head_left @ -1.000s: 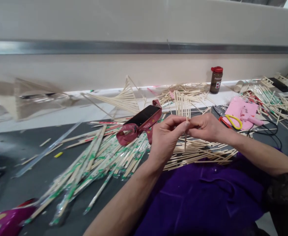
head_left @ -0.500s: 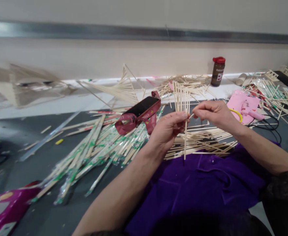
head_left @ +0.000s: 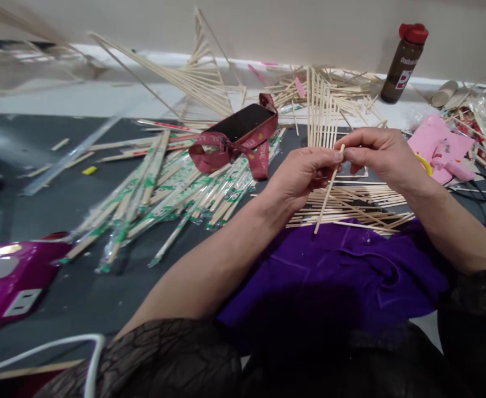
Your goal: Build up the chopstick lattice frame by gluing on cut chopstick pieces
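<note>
My left hand (head_left: 303, 177) and my right hand (head_left: 378, 155) meet above the table edge, both pinched on one thin wooden stick (head_left: 328, 193). The stick slants down and to the left from my fingertips toward the purple cloth (head_left: 342, 276) on my lap. Just behind my hands stands a flat panel of parallel glued sticks (head_left: 321, 110). Loose bare sticks (head_left: 359, 202) lie in a heap under my hands.
Wrapped chopsticks (head_left: 172, 190) spread over the dark table on the left. A phone with a maroon lanyard (head_left: 243, 130) lies behind them. A brown bottle with a red cap (head_left: 404, 61), a pink glue gun (head_left: 450, 163) and a magenta object (head_left: 15, 276) are also about.
The camera has tilted down. The stick that hung upright from my left fingers now slants, and my right fingertips have closed on its top end.
</note>
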`<state>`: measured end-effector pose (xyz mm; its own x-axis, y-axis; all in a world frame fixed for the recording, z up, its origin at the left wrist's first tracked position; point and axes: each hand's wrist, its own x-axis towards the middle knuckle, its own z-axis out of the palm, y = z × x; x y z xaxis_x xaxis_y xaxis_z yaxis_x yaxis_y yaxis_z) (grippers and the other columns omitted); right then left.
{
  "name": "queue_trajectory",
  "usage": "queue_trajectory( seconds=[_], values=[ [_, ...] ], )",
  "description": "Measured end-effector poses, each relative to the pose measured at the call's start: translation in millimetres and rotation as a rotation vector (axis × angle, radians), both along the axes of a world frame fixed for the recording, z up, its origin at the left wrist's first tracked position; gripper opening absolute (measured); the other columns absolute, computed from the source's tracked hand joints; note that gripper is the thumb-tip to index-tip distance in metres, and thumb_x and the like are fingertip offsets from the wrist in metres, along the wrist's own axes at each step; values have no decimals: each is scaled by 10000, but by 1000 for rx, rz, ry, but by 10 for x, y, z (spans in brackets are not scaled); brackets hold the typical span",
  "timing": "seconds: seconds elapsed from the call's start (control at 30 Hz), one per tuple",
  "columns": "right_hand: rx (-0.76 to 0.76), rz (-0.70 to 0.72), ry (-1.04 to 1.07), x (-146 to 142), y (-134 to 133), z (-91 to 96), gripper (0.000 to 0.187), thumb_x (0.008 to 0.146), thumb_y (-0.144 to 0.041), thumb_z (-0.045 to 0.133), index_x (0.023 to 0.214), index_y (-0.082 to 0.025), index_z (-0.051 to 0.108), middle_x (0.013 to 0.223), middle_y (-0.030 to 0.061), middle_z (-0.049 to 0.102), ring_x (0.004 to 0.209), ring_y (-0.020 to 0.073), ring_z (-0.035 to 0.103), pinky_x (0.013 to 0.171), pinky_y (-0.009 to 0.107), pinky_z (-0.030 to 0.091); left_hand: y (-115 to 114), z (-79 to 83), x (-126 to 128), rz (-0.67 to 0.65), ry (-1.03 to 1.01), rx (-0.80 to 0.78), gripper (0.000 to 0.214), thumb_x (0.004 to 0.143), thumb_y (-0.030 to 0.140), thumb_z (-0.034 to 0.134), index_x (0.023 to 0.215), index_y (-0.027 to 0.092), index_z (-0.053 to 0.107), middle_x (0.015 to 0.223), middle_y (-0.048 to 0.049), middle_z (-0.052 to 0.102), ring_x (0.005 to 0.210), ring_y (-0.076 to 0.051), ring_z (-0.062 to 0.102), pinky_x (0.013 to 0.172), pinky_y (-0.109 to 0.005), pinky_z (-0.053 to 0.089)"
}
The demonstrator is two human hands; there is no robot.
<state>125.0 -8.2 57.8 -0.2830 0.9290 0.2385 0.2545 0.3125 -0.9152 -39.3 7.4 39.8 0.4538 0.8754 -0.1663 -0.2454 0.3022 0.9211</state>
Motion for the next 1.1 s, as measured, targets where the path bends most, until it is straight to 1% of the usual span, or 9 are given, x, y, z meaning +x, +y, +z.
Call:
queue_trajectory(
  seconds=[0.27, 0.43, 0.57, 0.67, 0.77, 0.87, 0.93, 1.0, 1.1],
  values=[
    [-33, -34, 8, 36, 21, -98, 159, 743, -247, 617, 815, -134, 702, 717, -1, 644, 634, 81, 551, 586, 220, 466, 4, -92, 20, -38, 34, -12, 187, 592, 216, 712, 490, 144, 572, 475, 45, 438, 445, -52, 351, 440, -196, 263],
    [38, 92, 43, 86, 60, -180, 141, 769, -233, 589, 807, -128, 674, 725, -9, 629, 658, 71, 542, 620, 215, 449, 7, -81, 5, -45, 125, -134, 174, 523, 246, 776, 571, 141, 647, 497, 37, 469, 489, -67, 395, 461, -188, 316],
    [120, 158, 45, 125, 96, -240, 118, 795, -197, 564, 805, -134, 663, 792, -2, 625, 721, 67, 540, 684, 220, 436, -2, -74, 10, -77, 142, -168, 215, 499, 250, 805, 507, 145, 618, 513, 23, 508, 508, -73, 425, 481, -188, 368],
    [155, 195, -6, 132, 76, -199, 102, 800, -172, 557, 797, -138, 653, 804, -1, 625, 749, 68, 535, 698, 216, 415, -30, -80, 19, -87, 128, -193, 227, 489, 253, 821, 524, 146, 624, 511, 19, 521, 505, -75, 434, 479, -185, 371],
    [95, 214, -112, 233, 28, -50, 124, 811, -188, 553, 842, -133, 659, 818, 5, 641, 716, 66, 546, 668, 210, 409, -58, -81, 26, -72, 114, -206, 219, 490, 244, 823, 556, 143, 640, 510, 15, 531, 509, -72, 444, 497, -181, 376],
    [33, 59, -379, 515, -11, 117, 170, 814, -205, 539, 877, -123, 673, 798, 18, 653, 675, 77, 557, 663, 223, 411, -82, -90, 44, -52, 94, -211, 198, 503, 240, 809, 547, 147, 640, 507, 10, 537, 512, -78, 451, 498, -187, 380],
    [59, -222, -651, 756, -3, 156, 198, 817, -197, 506, 851, -124, 688, 796, 43, 664, 746, 115, 578, 704, 246, 410, -94, -110, 67, -45, 82, -226, 185, 498, 236, 801, 553, 147, 649, 515, 10, 542, 506, -76, 447, 482, -183, 368],
    [-42, -486, -1004, 962, 36, 106, 241, 826, -212, 483, 825, -126, 708, 796, 87, 679, 785, 169, 608, 720, 283, 416, -101, -136, 93, -48, 78, -247, 182, 490, 239, 796, 561, 146, 658, 515, 11, 544, 494, -73, 445, 467, -180, 357],
    [-278, -605, -1334, 1114, 115, -90, 331, 857, -350, 493, 927, -122, 722, 927, 167, 705, 905, 271, 646, 743, 338, 447, -111, -164, 116, -58, 87, -259, 182, 490, 252, 788, 566, 145, 663, 493, 13, 538, 477, -74, 446, 458, -181, 356]
  ],
)
